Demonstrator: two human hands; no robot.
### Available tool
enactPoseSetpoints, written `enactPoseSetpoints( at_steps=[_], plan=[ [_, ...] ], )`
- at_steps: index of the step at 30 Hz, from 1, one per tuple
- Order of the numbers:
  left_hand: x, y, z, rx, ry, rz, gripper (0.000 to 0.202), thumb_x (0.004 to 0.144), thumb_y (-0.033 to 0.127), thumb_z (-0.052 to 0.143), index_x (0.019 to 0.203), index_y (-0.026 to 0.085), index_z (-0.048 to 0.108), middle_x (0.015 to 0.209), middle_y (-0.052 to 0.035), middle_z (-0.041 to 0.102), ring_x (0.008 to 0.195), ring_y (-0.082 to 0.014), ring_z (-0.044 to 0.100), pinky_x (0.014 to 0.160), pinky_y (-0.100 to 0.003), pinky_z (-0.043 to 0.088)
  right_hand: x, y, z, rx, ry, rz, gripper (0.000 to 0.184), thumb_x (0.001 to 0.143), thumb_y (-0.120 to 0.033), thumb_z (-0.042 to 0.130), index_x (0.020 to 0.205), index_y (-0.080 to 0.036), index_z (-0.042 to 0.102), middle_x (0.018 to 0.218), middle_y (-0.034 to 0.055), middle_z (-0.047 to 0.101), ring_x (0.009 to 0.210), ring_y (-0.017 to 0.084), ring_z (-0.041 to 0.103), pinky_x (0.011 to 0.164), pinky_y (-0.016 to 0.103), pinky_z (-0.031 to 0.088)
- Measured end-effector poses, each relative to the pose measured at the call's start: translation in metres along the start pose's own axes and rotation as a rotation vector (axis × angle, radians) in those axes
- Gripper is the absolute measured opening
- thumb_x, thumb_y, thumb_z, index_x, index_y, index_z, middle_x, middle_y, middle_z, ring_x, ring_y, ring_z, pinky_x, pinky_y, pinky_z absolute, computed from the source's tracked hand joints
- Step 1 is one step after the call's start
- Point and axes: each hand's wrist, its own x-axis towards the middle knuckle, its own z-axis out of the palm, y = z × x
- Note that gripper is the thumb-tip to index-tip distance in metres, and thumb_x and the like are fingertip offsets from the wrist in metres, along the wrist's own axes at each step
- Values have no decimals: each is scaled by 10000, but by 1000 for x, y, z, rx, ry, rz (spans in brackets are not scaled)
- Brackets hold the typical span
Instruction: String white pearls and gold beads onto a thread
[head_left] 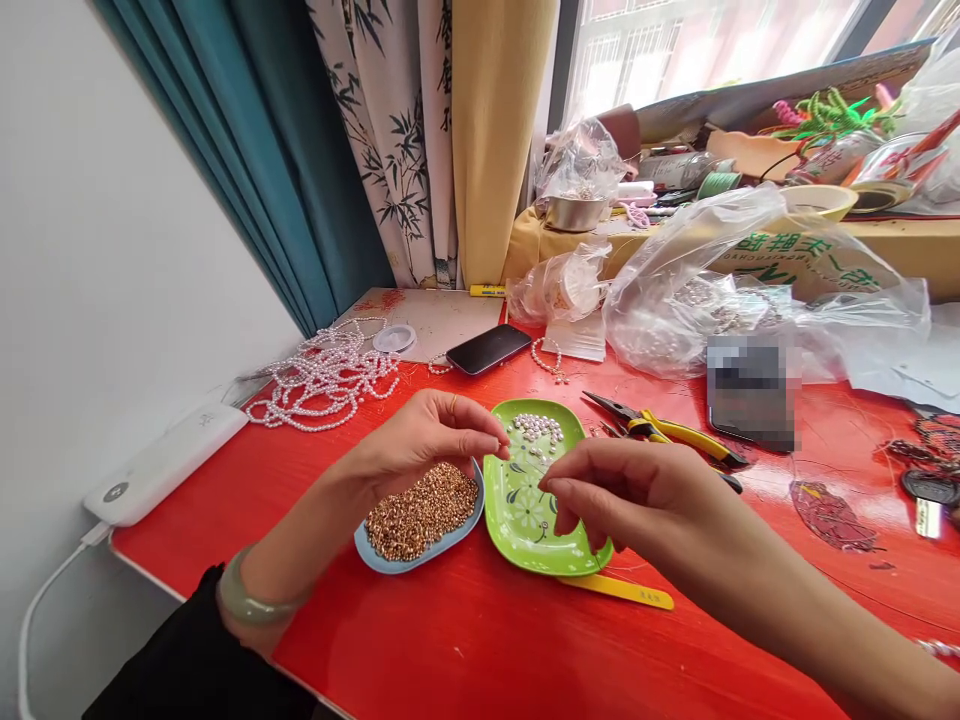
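Note:
My left hand (439,438) is closed in a pinch above the gap between two dishes. Whatever sits at its fingertips is too small to make out. Over the right part of the green flowered plate (517,545), my right hand (611,490) also pinches thumb and forefinger together, on something too fine to name. A small pile of white pearl beads (536,428) lies at the far end of this plate. Gold beads (424,515) fill the blue dish (394,568) below my left hand. Thin thread shows near the green plate's right edge.
Yellow-handled pliers (667,432) and a blurred dark device (751,395) lie to the right. A yellow strip (626,590) is partly under the plate. Behind are a black phone (489,349), bead strands (326,380) and plastic bags (757,300). A white power strip (169,462) stands left.

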Motion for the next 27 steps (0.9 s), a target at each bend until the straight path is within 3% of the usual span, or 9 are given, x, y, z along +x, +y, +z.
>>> enactPoseSetpoints(
  at_steps=[7, 14, 27],
  plan=[
    [-4, -7, 16, -275, -51, -15, 110, 593, 200, 786, 665, 151, 719, 620, -3, 673, 518, -49, 557, 439, -107, 429, -6, -7, 8, 13, 33, 18, 161, 753, -240, 476, 646, -173, 577, 557, -11, 552, 488, 83, 461, 429, 185, 359],
    [-5, -8, 20, -286, -90, -15, 129, 590, 215, 796, 658, 146, 711, 626, -2, 654, 522, -55, 550, 445, -122, 446, -9, -9, 10, 16, 51, 26, 153, 733, -228, 465, 628, -171, 561, 529, -29, 495, 472, 76, 414, 413, 179, 320],
    [-5, -6, 23, -268, -47, -7, 182, 524, 226, 825, 609, 129, 695, 585, 5, 614, 487, -56, 517, 417, -141, 443, -7, -8, 11, -9, 45, 19, 165, 747, -219, 458, 625, -167, 555, 537, -35, 489, 487, 76, 408, 424, 180, 318]
  ],
)
